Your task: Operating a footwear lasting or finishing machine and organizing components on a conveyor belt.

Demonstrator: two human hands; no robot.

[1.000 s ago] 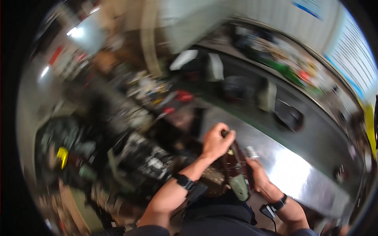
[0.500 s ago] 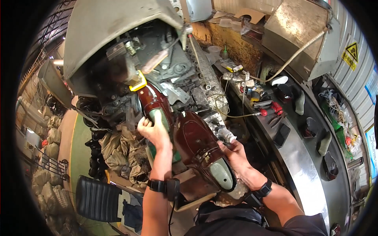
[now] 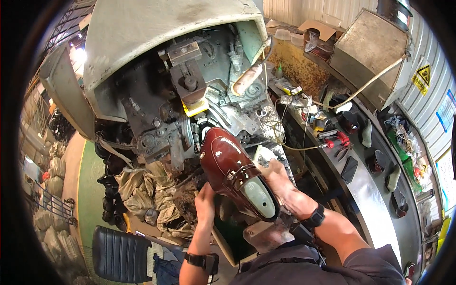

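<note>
so the dark red shoe [image 3: 227, 159] sits right between both hands, toe aimed at the machine [image 3: 185, 16], just below its yellow piece [image 3: 194, 109], pale green last [image 3: 259, 197] filling the opening. right hand [image 3: 281, 185] has hold of the shoe's right side, with some pale thing [image 3: 265, 155] by the fingers. left hand [image 3: 205, 204] is up against the lower left side, fingertips hidden, so can't tell how closed it is.

Bare room for a hand runs along the steel bench [image 3: 368, 202] from the smartphone [image 3: 349, 169] to the near end. Beyond, 2 obstacles crowd the surface: pliers [image 3: 341, 151] and a red tool [image 3: 337, 139]. A thin hose [image 3: 304, 149] crosses its left edge. Just beyond the burgundy loafer [image 3: 225, 159], a yellow-edged block [image 3: 194, 109] bars passage.
</note>
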